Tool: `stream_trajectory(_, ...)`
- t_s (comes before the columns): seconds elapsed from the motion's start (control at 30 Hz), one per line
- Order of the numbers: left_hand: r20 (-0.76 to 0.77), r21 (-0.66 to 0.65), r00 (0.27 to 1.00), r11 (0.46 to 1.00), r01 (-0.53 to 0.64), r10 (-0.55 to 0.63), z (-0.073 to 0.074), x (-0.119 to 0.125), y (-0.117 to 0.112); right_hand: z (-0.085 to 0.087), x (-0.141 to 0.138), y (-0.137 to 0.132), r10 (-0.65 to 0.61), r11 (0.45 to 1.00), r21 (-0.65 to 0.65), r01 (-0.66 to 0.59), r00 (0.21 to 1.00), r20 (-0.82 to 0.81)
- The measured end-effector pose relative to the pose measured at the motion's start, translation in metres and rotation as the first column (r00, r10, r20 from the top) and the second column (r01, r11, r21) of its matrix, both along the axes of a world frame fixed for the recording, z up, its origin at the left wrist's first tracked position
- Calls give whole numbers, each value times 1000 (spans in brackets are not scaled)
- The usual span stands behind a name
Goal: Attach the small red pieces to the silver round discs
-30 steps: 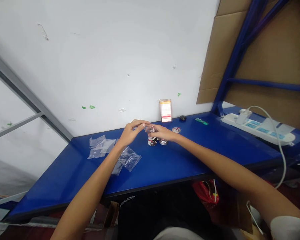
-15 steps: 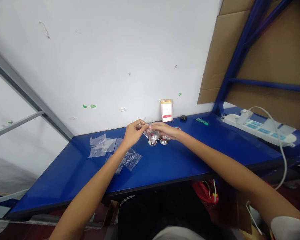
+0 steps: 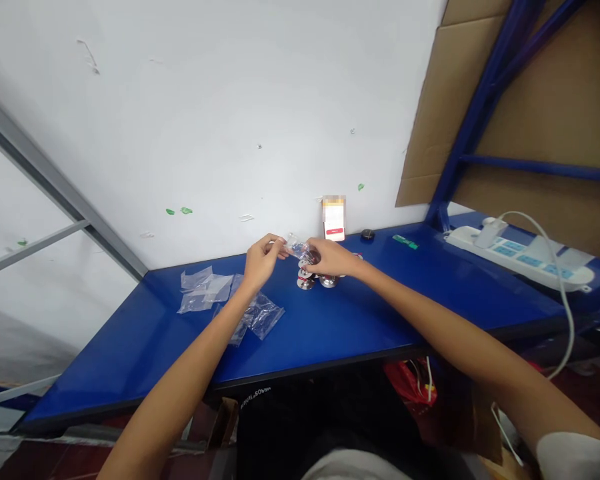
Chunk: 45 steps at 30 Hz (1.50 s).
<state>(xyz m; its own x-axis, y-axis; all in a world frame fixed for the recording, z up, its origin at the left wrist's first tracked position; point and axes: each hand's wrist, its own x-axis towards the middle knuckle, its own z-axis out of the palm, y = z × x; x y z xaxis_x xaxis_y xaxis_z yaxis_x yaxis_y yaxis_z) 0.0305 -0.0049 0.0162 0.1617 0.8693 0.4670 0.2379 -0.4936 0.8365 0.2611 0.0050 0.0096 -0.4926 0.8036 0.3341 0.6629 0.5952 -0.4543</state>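
Observation:
My left hand (image 3: 264,261) pinches one end of a small clear plastic bag (image 3: 295,246) above the back part of the blue table. Closed around a shiny, round metal piece (image 3: 314,256) at the bag's other end is my right hand (image 3: 333,259); its fingers hide much of it. I cannot tell whether the piece is inside the bag or out of it. Below the right hand, silvery disc-shaped metal pieces (image 3: 329,282) with some red on them stand on the table (image 3: 360,327), partly covered by the hand.
Flattened clear plastic bags (image 3: 205,290) lie left of my hands. A lit phone (image 3: 335,220) leans on the white wall, with a small black round object (image 3: 367,235) and a green strip (image 3: 405,242) to its right. A white power strip (image 3: 517,257) with a cable lies at the right.
The right hand has turned so its fingers now wrap the metal piece from above, where the piece's round face showed before. The bag is now stretched between the hands, which are slightly farther apart.

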Motion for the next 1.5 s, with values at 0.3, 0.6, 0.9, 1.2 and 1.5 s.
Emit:
stream_trajectory(0.3,-498,75,867,994,80,-32,-22,-8,13,7,27,12,-22,998,66,17,997,78)
stream_trajectory(0.6,-638,131,770,980,149,-32,-42,7,11,-1,25,16,-6,997,83,0,998,70)
stream_trajectory(0.9,-34,-190,989,972,137,-146,-13,-25,27,-2,22,9,17,995,92,-22,998,54)
stream_trajectory(1.2,84,-185,980,963,195,-182,-2,-21,15,-10,17,11,81,990,116,-82,997,15)
stream_trajectory(1.5,161,-304,940,891,338,-301,1,-17,8,-13,7,7,142,986,98,-138,989,-35)
